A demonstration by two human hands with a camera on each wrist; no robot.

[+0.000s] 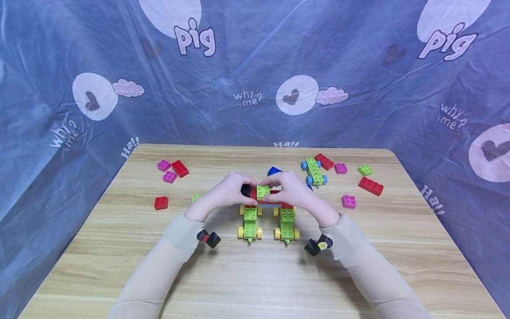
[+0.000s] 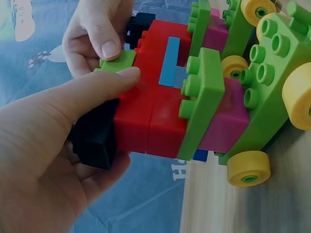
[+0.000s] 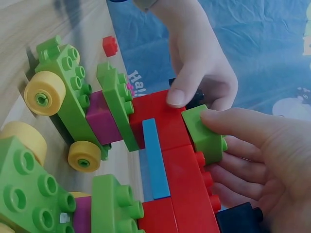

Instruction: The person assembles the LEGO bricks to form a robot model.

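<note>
A bridge-like build of red bricks (image 3: pixel 172 126), with a light-blue strip (image 3: pixel 155 158) in it, spans two green wheeled bases (image 1: pixel 250 228) with yellow wheels. Magenta bricks (image 2: pixel 226 116) sit between each base and a green plate under the red span. My left hand (image 1: pixel 227 192) grips the left end, thumb on the red, fingers curled beneath a black brick (image 2: pixel 97 136). With thumb and fingers my right hand (image 1: pixel 292 190) pinches a lime green brick (image 3: pixel 204 133) on the studded top of the red span. Another black brick (image 3: pixel 240 218) stands at the right end.
Back right lie a green base with blue wheels (image 1: pixel 314 170), red bricks (image 1: pixel 371 186), magenta bricks (image 1: pixel 349 201) and a small green brick (image 1: pixel 365 170). At the left are magenta bricks (image 1: pixel 169 177) and a red brick (image 1: pixel 161 203). A blue brick (image 1: pixel 274 171) lies behind the hands.
</note>
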